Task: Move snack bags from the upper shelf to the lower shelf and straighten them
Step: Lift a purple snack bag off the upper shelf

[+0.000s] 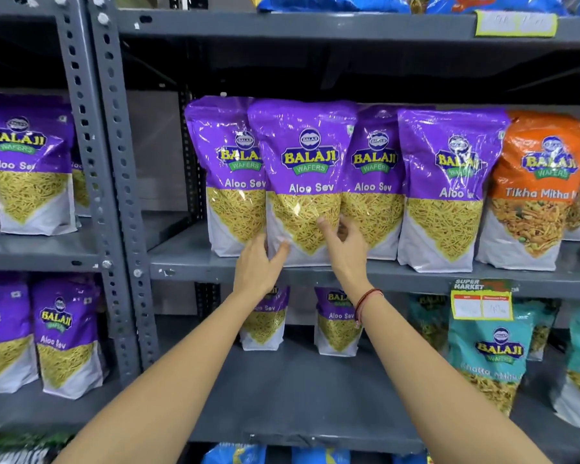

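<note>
Grey steel store shelving. Both hands clasp the base of a front purple bag [303, 182] on the upper shelf [188, 256]: left hand [258, 266] at seven o'clock, right hand [344, 244] at five. It's glossy, crinkly plastic (pillow-shaped). Two bags [337, 324] already stand on the lower shelf [298, 390]; several remain above.

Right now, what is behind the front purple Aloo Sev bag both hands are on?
Behind the front Aloo Sev bag, two more purple Aloo Sev bags show: one at its left, one at its right. Their inner edges are covered, and so is anything directly behind it.
</note>
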Tool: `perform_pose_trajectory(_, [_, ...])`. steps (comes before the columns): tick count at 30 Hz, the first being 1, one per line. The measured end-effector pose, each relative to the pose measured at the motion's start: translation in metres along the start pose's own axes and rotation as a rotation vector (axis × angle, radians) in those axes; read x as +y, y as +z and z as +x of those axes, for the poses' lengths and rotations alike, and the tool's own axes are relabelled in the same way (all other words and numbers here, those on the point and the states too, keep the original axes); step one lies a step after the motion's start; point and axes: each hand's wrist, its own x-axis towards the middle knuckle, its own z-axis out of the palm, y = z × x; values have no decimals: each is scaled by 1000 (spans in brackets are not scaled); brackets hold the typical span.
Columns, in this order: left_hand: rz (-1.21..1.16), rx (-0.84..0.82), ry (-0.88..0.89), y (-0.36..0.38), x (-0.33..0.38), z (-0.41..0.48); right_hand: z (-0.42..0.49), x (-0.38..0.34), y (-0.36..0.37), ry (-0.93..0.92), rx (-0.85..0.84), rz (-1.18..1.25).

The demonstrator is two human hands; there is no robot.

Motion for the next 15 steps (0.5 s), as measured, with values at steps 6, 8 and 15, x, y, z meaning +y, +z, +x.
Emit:
perform_pose_trajectory(6, [-72,-76,26,-29,-5,-22,-28,2,-5,-19,-34,42])
perform_pose_trajectory(8, [-120,-130,32,-44,-8,-33,-39,1,-11,-57,-139,13])
perform_pose_trajectory(15, [-198,-110,30,-70,-41,-95,-112,5,-13,-201,-178,-87])
